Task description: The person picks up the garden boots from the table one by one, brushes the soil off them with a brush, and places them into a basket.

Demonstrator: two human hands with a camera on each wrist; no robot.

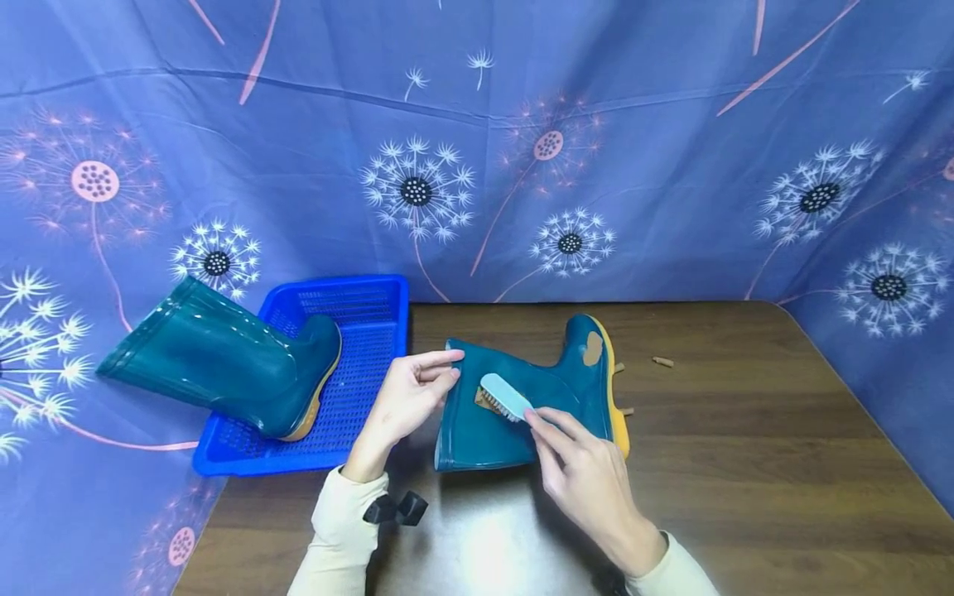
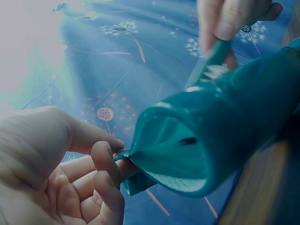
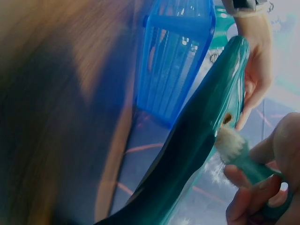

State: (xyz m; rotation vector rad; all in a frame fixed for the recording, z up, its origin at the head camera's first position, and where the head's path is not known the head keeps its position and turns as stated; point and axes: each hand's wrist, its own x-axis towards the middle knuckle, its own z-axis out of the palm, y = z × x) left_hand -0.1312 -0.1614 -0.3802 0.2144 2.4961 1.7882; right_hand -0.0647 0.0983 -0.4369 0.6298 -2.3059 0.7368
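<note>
A teal rubber boot (image 1: 492, 439) with a yellow sole lies on its side on the table, its shaft opening toward the left. My left hand (image 1: 406, 396) pinches the rim of that opening between thumb and fingers; the left wrist view shows the pinched edge (image 2: 125, 154). In my right hand (image 1: 589, 476) is a small brush with a pale blue-green handle (image 1: 505, 392). Its bristles (image 3: 229, 143) touch the shaft at a brown patch (image 1: 484, 401), which they partly cover. Another tan patch (image 1: 592, 348) marks the boot's foot near the toe.
Left of the hands, a blue plastic basket (image 1: 406, 331) holds a second teal boot (image 1: 224, 356), its shaft leaning out over the left side. Several small brown pieces (image 1: 662, 362) lie right of the sole on the wooden table (image 1: 745, 480). A blue dandelion-print cloth (image 1: 477, 99) hangs behind.
</note>
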